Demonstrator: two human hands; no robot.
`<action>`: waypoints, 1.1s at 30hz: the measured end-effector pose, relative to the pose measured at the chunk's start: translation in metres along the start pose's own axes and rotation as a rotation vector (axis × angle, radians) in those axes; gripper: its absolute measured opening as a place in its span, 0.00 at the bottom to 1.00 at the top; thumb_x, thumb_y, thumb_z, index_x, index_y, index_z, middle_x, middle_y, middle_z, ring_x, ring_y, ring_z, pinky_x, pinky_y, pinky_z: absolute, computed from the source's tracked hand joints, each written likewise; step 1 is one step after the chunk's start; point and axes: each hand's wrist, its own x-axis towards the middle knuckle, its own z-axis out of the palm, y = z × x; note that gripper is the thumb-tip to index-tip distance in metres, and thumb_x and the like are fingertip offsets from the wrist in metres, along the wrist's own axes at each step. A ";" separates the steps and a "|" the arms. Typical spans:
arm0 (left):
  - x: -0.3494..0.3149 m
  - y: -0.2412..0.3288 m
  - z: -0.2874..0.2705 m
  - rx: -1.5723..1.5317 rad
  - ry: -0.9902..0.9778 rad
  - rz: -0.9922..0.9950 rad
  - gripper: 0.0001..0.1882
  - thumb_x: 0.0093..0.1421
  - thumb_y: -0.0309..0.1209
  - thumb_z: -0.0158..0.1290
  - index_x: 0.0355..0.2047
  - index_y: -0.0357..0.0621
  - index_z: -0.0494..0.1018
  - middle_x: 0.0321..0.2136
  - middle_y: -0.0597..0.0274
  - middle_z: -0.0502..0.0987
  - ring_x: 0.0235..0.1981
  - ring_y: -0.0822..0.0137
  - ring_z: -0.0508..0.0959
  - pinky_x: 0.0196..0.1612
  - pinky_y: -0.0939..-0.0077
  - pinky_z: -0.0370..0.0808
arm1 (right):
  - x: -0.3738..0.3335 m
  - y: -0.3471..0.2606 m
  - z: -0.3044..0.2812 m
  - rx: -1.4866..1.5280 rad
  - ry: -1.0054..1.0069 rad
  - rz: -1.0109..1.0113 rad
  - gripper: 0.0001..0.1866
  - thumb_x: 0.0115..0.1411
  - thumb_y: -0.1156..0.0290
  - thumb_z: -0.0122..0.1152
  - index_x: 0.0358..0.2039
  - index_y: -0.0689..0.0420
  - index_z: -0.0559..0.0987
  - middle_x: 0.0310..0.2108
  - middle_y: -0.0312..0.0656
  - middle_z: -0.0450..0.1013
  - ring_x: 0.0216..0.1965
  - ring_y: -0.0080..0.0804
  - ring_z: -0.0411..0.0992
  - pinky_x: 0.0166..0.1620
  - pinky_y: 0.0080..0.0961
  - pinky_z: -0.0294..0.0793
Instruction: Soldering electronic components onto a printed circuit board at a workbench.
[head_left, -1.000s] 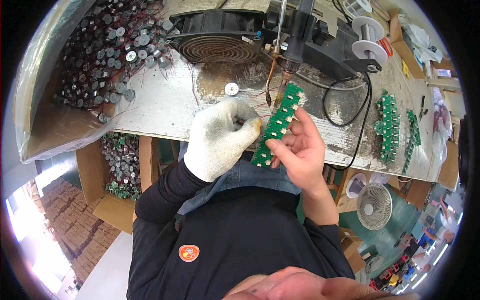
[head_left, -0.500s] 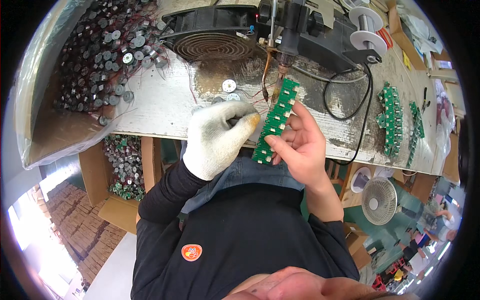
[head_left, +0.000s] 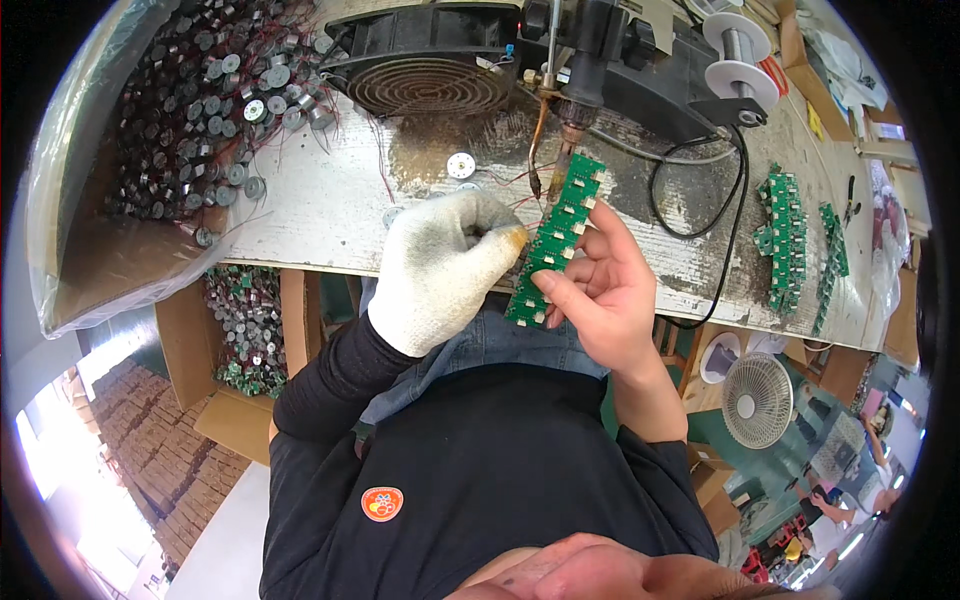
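My bare right hand [head_left: 612, 300] grips a long green circuit board strip [head_left: 560, 235], thumb on its face and fingers behind. Small pale connectors run along the strip, which slants with its upper end beside a soldering iron tip [head_left: 562, 170]. In a white glove, my left hand [head_left: 440, 265] is closed in a pinch at the strip's left edge; what its fingertips hold is hidden. Just beyond the glove lie small round motors [head_left: 461, 165], with thin red wires [head_left: 515, 180] running toward the iron. A thin solder feed tube [head_left: 537, 165] points down beside the tip.
A black fan [head_left: 430, 85] and a solder spool [head_left: 740, 45] stand at the back. Many motors [head_left: 215, 130] fill the left side in clear plastic. More green boards [head_left: 785, 240] lie right, near a looping black cable [head_left: 735, 200]. A cardboard box [head_left: 190, 340] sits below the table edge.
Both hands and the strip keep nearly the same place, shifting very slightly right in the picture. The whole view has moved a little. Neither hand has let go.
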 end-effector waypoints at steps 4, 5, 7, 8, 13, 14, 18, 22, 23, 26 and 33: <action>0.001 0.003 -0.001 0.035 0.000 -0.006 0.09 0.55 0.28 0.53 0.29 0.32 0.76 0.21 0.60 0.76 0.24 0.77 0.73 0.28 0.79 0.71 | -0.001 0.000 0.001 0.001 0.015 -0.002 0.38 0.54 0.86 0.60 0.62 0.65 0.53 0.39 0.44 0.66 0.25 0.20 0.72 0.22 0.15 0.73; 0.001 0.004 -0.001 0.021 0.002 -0.017 0.09 0.55 0.28 0.53 0.29 0.31 0.76 0.21 0.60 0.76 0.24 0.77 0.73 0.28 0.79 0.71 | 0.000 0.001 0.001 0.003 0.014 -0.007 0.38 0.54 0.86 0.60 0.62 0.65 0.53 0.39 0.44 0.66 0.25 0.20 0.72 0.22 0.14 0.73; 0.001 0.004 -0.002 0.033 0.009 -0.007 0.09 0.55 0.28 0.53 0.29 0.31 0.76 0.21 0.60 0.76 0.24 0.77 0.73 0.28 0.79 0.71 | 0.001 0.001 0.001 0.006 0.013 -0.012 0.38 0.54 0.87 0.60 0.62 0.65 0.53 0.39 0.43 0.66 0.25 0.20 0.72 0.22 0.14 0.73; 0.001 0.003 -0.002 0.045 0.013 0.006 0.09 0.55 0.28 0.53 0.29 0.31 0.76 0.21 0.59 0.76 0.23 0.77 0.73 0.28 0.79 0.71 | 0.001 0.001 0.001 0.012 0.015 -0.012 0.38 0.54 0.87 0.60 0.62 0.65 0.53 0.39 0.43 0.66 0.25 0.20 0.72 0.22 0.14 0.73; 0.004 0.005 -0.001 0.056 0.024 -0.001 0.09 0.55 0.28 0.54 0.28 0.31 0.76 0.20 0.59 0.77 0.23 0.77 0.74 0.27 0.79 0.71 | 0.003 -0.001 0.002 0.020 0.018 -0.023 0.38 0.54 0.87 0.59 0.62 0.65 0.53 0.39 0.44 0.67 0.25 0.20 0.72 0.22 0.14 0.73; 0.004 0.006 -0.001 0.059 0.023 -0.005 0.09 0.54 0.27 0.54 0.28 0.31 0.76 0.20 0.59 0.77 0.23 0.77 0.74 0.27 0.78 0.71 | 0.003 -0.003 0.002 0.022 0.015 -0.021 0.38 0.54 0.87 0.59 0.62 0.64 0.53 0.40 0.45 0.67 0.25 0.20 0.72 0.22 0.14 0.73; 0.003 0.008 -0.001 0.052 0.017 -0.008 0.09 0.54 0.28 0.54 0.28 0.31 0.76 0.19 0.59 0.76 0.22 0.76 0.73 0.27 0.78 0.71 | 0.003 -0.006 0.002 0.020 0.012 -0.019 0.38 0.54 0.87 0.59 0.62 0.64 0.52 0.40 0.46 0.68 0.25 0.21 0.72 0.22 0.14 0.73; 0.002 -0.001 0.000 0.054 0.051 0.009 0.09 0.54 0.28 0.54 0.27 0.31 0.76 0.17 0.60 0.75 0.21 0.77 0.72 0.25 0.78 0.70 | 0.001 0.002 0.002 0.022 0.015 -0.010 0.38 0.54 0.87 0.60 0.62 0.65 0.53 0.40 0.46 0.68 0.25 0.21 0.72 0.22 0.15 0.73; 0.001 -0.002 0.001 0.048 0.049 -0.001 0.09 0.54 0.29 0.54 0.26 0.31 0.76 0.17 0.61 0.74 0.21 0.78 0.71 0.25 0.78 0.69 | 0.000 0.001 0.002 0.023 0.020 0.011 0.37 0.54 0.87 0.60 0.62 0.65 0.53 0.40 0.46 0.68 0.26 0.21 0.72 0.22 0.15 0.73; 0.000 -0.006 0.003 0.019 0.059 -0.006 0.09 0.54 0.29 0.54 0.26 0.31 0.75 0.16 0.62 0.73 0.21 0.78 0.70 0.24 0.78 0.69 | -0.001 0.002 0.002 0.024 0.027 0.027 0.37 0.54 0.87 0.60 0.62 0.65 0.53 0.40 0.46 0.68 0.26 0.21 0.72 0.22 0.15 0.73; 0.000 -0.004 0.003 0.024 0.044 -0.006 0.09 0.54 0.28 0.55 0.25 0.32 0.75 0.17 0.62 0.74 0.21 0.79 0.70 0.25 0.79 0.69 | -0.002 0.003 0.001 0.027 0.007 0.002 0.37 0.54 0.87 0.60 0.62 0.65 0.53 0.40 0.46 0.68 0.25 0.21 0.72 0.22 0.15 0.73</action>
